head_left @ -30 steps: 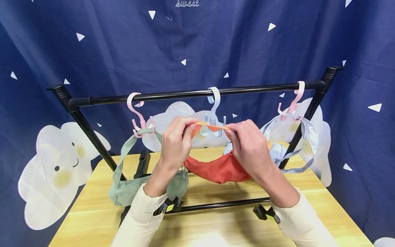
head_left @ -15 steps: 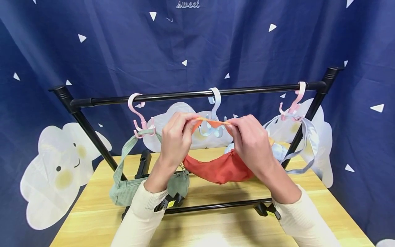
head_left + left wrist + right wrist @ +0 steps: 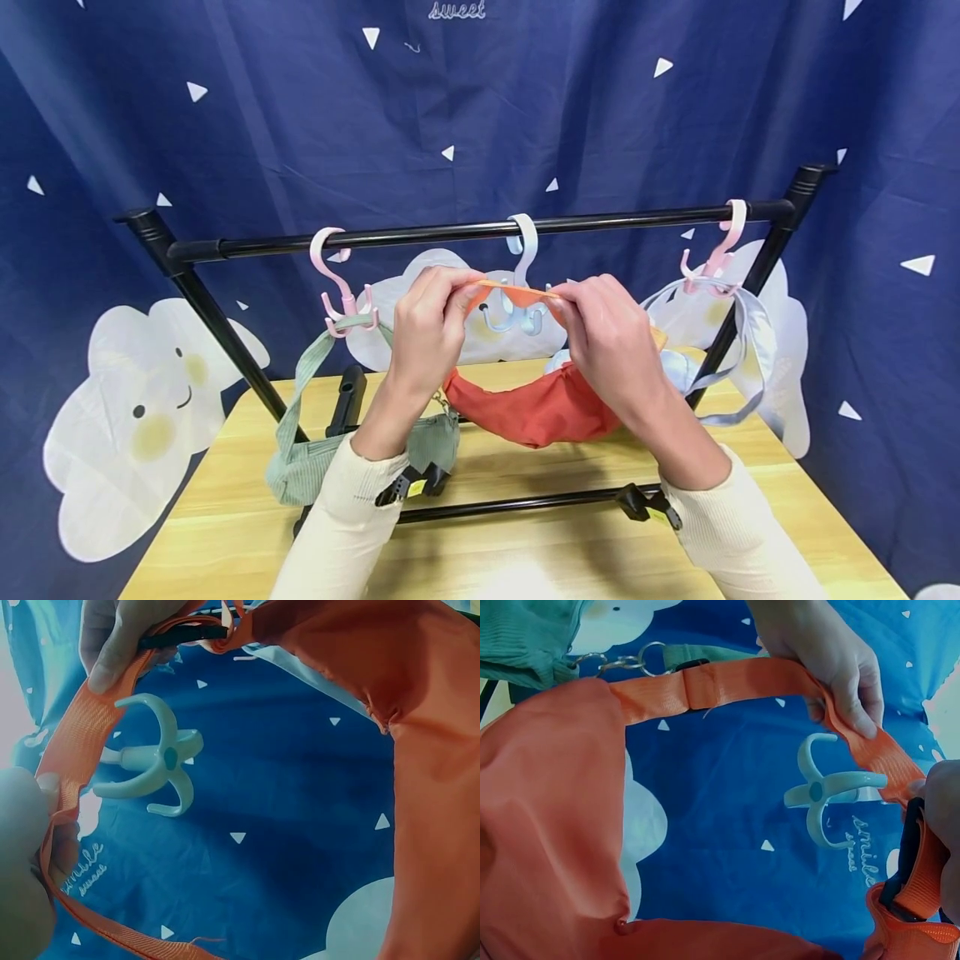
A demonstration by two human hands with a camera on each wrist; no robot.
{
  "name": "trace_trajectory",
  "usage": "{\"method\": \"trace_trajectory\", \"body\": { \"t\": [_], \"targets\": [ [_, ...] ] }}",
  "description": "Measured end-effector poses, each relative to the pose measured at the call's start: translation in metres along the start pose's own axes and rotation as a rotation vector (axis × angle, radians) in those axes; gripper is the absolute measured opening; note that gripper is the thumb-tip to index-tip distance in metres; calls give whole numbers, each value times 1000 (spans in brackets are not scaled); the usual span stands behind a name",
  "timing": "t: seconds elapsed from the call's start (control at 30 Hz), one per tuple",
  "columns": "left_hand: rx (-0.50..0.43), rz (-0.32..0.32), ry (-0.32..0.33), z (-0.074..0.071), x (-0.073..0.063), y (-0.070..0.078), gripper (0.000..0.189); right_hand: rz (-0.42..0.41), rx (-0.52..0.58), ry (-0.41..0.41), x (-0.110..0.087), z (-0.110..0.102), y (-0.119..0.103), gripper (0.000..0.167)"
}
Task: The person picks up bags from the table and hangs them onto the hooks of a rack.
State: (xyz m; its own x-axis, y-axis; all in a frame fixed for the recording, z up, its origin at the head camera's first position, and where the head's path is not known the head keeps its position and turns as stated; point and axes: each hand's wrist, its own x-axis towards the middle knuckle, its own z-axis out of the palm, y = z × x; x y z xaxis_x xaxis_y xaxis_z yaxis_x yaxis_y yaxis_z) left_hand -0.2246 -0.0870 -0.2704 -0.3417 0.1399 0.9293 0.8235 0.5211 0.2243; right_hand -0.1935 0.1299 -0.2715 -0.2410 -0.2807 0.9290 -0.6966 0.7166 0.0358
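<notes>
In the head view my left hand [image 3: 429,333] and right hand [image 3: 609,342] each pinch the orange strap [image 3: 517,293] between thumb and fingers, stretching a short length between them. Below it hangs the red-orange fabric bag [image 3: 536,408], partly hidden by my right hand. Just behind the strap, a light blue four-way hook [image 3: 525,250] hangs from the black rail [image 3: 420,234]. The right wrist view has this hook [image 3: 815,791] inside the loop of strap and bag, apart from the strap as far as I can tell. A black strap buckle [image 3: 909,851] sits by my right hand.
On the left, a green corduroy bag [image 3: 300,471] hangs from a pink hook [image 3: 348,300]. A pale blue bag [image 3: 678,367] hangs from another pink hook [image 3: 716,258] at right. The rack's lower bar [image 3: 525,503] crosses above the wooden table [image 3: 525,550].
Both hands have risen slightly with the orange strap, bringing it higher in front of the blue hook's prongs. Both grips stay the same.
</notes>
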Motion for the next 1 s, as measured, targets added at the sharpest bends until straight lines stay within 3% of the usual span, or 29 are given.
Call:
{"method": "trace_trajectory", "body": {
  "t": [0.17, 1.0],
  "targets": [
    [-12, -18, -12, 2, 0, -4, 17, 15, -21, -40, -2, 1, 1, 11],
    [-51, -73, -58, 7, -12, -14, 15, 51, 29, -69, -14, 7, 3, 12]
  ]
}}
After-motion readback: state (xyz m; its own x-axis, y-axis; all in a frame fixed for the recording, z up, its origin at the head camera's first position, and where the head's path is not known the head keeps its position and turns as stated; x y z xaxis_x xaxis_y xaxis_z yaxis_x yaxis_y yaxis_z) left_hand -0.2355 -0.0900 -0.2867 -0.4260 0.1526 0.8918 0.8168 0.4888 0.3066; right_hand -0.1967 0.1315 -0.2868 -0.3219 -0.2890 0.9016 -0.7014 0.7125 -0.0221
